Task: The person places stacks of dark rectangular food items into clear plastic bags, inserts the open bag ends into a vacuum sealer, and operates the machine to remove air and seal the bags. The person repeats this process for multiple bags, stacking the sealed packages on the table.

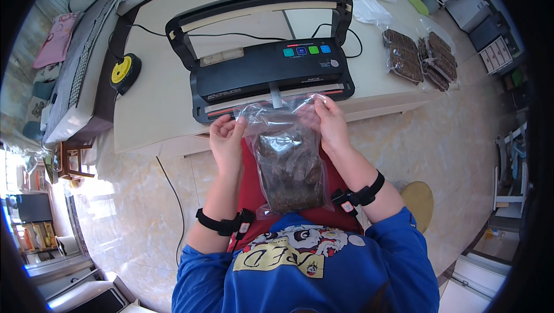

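My left hand (228,136) pinches the left upper corner of a clear plastic bag (292,170), and my right hand (330,120) holds its right upper corner. Dark brown pieces fill the bag, which hangs over my lap. Its mouth lies at the front edge of a black vacuum sealer (268,70), near the nozzle (275,95). The sealer's lid frame (259,3) stands raised, and lights glow on its button panel.
Sealed bags of dark brown pieces (404,57) lie at the table's right, beside empty clear bags (371,10). A yellow-and-black round power strip (124,73) sits on the left of the table (151,113). A round stool (417,207) stands behind my right arm.
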`<action>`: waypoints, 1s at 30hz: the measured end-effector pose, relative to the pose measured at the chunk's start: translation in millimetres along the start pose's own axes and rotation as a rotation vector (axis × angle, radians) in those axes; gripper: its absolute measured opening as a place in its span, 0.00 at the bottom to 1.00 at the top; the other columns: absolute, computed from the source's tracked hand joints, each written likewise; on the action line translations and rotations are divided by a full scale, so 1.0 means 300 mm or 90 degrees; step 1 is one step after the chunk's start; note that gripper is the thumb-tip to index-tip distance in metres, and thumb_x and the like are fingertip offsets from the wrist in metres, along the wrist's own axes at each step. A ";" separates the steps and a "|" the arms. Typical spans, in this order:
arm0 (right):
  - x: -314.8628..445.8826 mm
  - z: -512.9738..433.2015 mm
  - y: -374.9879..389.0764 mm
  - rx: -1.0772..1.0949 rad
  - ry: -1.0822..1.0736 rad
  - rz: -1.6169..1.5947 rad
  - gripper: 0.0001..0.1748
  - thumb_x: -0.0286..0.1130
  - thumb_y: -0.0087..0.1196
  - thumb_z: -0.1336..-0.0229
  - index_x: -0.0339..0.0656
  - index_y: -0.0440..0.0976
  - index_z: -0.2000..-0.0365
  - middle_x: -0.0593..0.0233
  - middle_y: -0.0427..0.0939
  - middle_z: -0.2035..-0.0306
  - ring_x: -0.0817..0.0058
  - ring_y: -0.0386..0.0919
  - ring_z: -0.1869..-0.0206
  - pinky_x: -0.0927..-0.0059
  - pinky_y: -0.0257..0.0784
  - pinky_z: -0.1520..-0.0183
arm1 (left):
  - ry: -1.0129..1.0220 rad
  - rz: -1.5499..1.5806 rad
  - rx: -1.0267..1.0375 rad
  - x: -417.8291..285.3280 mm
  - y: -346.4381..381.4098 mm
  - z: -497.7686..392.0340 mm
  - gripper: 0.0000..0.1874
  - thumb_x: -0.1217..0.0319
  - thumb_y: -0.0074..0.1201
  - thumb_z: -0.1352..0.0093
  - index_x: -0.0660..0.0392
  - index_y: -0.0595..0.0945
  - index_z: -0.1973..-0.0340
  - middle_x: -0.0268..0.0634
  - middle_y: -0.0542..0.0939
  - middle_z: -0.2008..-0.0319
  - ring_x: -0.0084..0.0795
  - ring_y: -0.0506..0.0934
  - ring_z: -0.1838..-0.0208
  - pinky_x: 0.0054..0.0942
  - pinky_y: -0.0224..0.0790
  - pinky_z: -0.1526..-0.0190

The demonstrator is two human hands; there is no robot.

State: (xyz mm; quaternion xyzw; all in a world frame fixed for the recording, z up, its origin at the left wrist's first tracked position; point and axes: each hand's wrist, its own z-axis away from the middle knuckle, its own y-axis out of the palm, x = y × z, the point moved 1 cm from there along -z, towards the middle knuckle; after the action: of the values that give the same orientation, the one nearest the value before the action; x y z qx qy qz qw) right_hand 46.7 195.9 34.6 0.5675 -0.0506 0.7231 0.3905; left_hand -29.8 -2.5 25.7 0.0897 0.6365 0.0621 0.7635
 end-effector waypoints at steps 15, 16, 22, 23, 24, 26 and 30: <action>0.048 -0.057 -0.039 -0.012 -0.089 0.211 0.10 0.32 0.48 0.35 0.33 0.70 0.63 0.59 0.80 0.68 0.74 0.80 0.66 0.76 0.74 0.62 | -0.148 0.081 -0.035 0.048 0.017 -0.028 0.08 0.69 0.54 0.31 0.57 0.76 0.72 0.25 0.72 0.80 0.14 0.65 0.80 0.13 0.54 0.77; 0.039 -0.042 -0.055 -0.009 -0.104 0.182 0.10 0.33 0.51 0.37 0.34 0.73 0.65 0.63 0.80 0.69 0.78 0.79 0.67 0.80 0.72 0.62 | -0.131 0.099 -0.034 0.061 0.020 -0.021 0.08 0.69 0.54 0.31 0.56 0.75 0.72 0.25 0.71 0.81 0.14 0.65 0.80 0.13 0.54 0.78; -0.030 -0.012 -0.087 -0.027 -0.045 0.144 0.10 0.33 0.55 0.39 0.36 0.75 0.65 0.69 0.78 0.69 0.82 0.76 0.66 0.80 0.72 0.60 | -0.105 0.114 -0.031 0.099 0.006 -0.023 0.08 0.69 0.54 0.31 0.60 0.77 0.69 0.29 0.75 0.77 0.15 0.68 0.77 0.15 0.57 0.76; -0.033 -0.012 -0.088 -0.039 -0.042 0.113 0.10 0.34 0.55 0.39 0.36 0.75 0.65 0.69 0.78 0.69 0.83 0.76 0.66 0.80 0.72 0.59 | -0.103 0.117 -0.035 0.098 0.005 -0.022 0.08 0.69 0.53 0.31 0.60 0.76 0.70 0.29 0.75 0.77 0.15 0.68 0.77 0.15 0.57 0.76; -0.032 -0.013 -0.087 -0.036 -0.036 0.120 0.10 0.34 0.55 0.39 0.36 0.75 0.66 0.69 0.78 0.70 0.83 0.76 0.67 0.80 0.72 0.60 | -0.101 0.121 -0.038 0.095 0.006 -0.022 0.08 0.69 0.53 0.31 0.60 0.76 0.70 0.29 0.76 0.77 0.16 0.69 0.77 0.15 0.57 0.76; -0.025 -0.014 -0.082 -0.038 -0.028 0.134 0.11 0.35 0.54 0.39 0.38 0.75 0.69 0.70 0.78 0.71 0.83 0.76 0.68 0.80 0.71 0.61 | -0.109 0.142 -0.037 0.084 0.008 -0.019 0.08 0.69 0.53 0.31 0.59 0.76 0.71 0.29 0.76 0.77 0.16 0.69 0.77 0.16 0.58 0.76; 0.014 -0.030 -0.071 -0.039 -0.058 0.067 0.12 0.33 0.54 0.39 0.36 0.74 0.75 0.67 0.77 0.75 0.82 0.73 0.71 0.79 0.67 0.64 | -0.110 0.208 -0.024 0.055 0.019 -0.013 0.08 0.71 0.51 0.31 0.58 0.75 0.73 0.30 0.75 0.78 0.17 0.70 0.76 0.17 0.59 0.76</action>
State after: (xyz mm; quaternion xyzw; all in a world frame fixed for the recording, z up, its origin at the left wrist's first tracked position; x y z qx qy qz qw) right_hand 52.7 217.6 27.2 0.5841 -0.1202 0.7140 0.3668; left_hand -30.5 6.7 10.2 0.1828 0.5444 0.1894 0.7964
